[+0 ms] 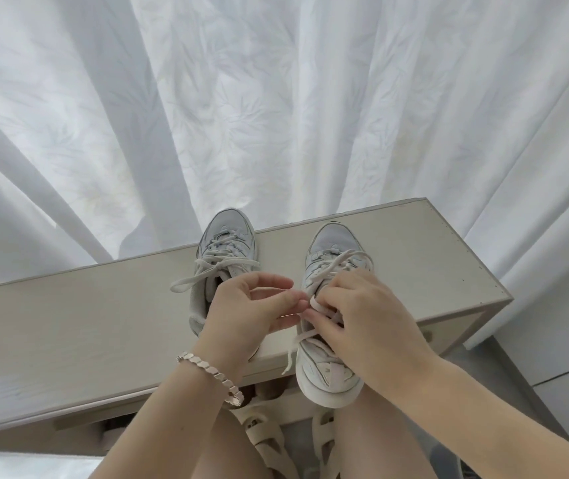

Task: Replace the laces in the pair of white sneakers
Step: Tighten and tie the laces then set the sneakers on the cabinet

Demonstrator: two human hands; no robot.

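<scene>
background: a white curtain point(276, 98) with a faint leaf pattern is hung behind everything.
surface: a pale cabinet top point(86, 305) is used as the work surface.
left hand point(245, 316): fingers are curled, thumb and fingertips are closed in a pinch on the lace point(314, 302) at the top of the tongue.
right hand point(362, 312): it is laid over the shoe opening, and the same lace is pinched between its fingertips, touching the left fingertips.
worked sneaker point(324, 368): it is placed on the cabinet's right part with the toe pointed away; the heel is hung over the front edge. The lace is threaded through the eyelets, and one loose end is dangled down the inner side.
second sneaker point(228, 233): it is set just left, apart from the first, laced, with ends spread loose.
bracelet point(214, 375): it is worn on the left wrist.
sandals point(262, 440): they are seen below the edge, on the person's feet.
step: judged as early; the old lace is being loosened or untied, nothing is removed yet.
next move: the knot needs to be freed, then the lace is to be drawn out eyelet by eyelet, with the shoe steadied so it is not tipped off the edge.
new laces: none are seen.
</scene>
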